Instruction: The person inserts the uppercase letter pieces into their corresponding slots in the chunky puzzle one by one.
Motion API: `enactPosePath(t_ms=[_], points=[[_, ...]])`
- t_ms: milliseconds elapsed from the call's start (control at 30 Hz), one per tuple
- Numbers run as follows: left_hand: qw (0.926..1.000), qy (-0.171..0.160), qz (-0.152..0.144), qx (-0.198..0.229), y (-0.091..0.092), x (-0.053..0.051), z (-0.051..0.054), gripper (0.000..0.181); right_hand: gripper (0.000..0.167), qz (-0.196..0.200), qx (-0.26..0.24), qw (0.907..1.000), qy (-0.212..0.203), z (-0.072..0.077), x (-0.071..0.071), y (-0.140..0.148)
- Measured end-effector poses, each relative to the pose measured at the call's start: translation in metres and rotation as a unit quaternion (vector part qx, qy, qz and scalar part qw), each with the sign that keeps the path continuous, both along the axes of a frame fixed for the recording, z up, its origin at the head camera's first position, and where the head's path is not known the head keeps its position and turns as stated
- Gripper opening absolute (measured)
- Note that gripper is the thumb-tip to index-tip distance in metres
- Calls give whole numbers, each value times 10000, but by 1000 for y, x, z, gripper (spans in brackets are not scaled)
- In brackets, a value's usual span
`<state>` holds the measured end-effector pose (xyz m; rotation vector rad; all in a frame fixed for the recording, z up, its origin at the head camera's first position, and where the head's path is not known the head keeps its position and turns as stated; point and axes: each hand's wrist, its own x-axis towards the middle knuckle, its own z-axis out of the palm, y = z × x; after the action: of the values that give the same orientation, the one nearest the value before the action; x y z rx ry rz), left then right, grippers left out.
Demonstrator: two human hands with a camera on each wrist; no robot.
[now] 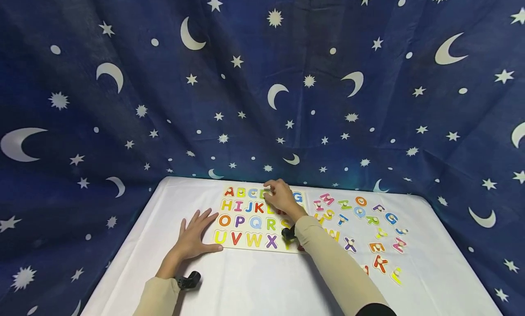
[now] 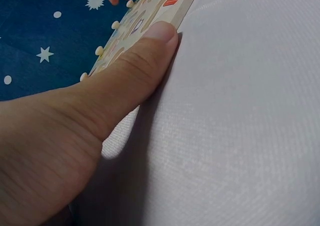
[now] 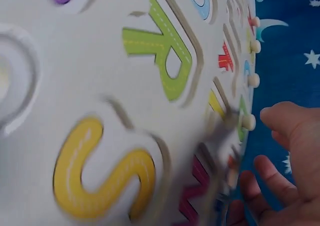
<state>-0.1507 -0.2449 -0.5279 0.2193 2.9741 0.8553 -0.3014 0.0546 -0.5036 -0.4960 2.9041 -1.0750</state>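
A wooden alphabet puzzle board (image 1: 261, 248) lies flat on the table, its colored letters in rows. My right hand (image 1: 283, 197) reaches over the top row beside the green letter D (image 1: 262, 194). In the right wrist view, the thumb is close to a knob (image 3: 248, 121) on the far row but apart from it, and the fingers are loosely bent with nothing between them. Spread wide, my left hand (image 1: 194, 237) rests at the board's left side. Its thumb (image 2: 132, 61) touches the front edge in the left wrist view. My right forearm hides some letters.
Several loose knobbed letters lie right of the board, among them a pink M (image 1: 326, 199), an orange O (image 1: 361, 201), a purple X (image 1: 350, 244) and a red K (image 1: 380, 263). A blue star-and-moon curtain (image 1: 246, 138) hangs behind the white table (image 1: 254, 284).
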Motion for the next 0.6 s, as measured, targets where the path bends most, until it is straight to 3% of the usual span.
enactPosePath(t_ms=[267,433,600], points=[[10000,-6,-22,-10,-3,0,-3,109,32,722,-43,9961,512,25,16,27],[10000,-60,-74,22,-3,0,-1,109,34,782,-63,9954,548,36,32,66],[9999,-91,-97,-42,-2,0,0,109,35,541,-54,9961,698,41,52,112]])
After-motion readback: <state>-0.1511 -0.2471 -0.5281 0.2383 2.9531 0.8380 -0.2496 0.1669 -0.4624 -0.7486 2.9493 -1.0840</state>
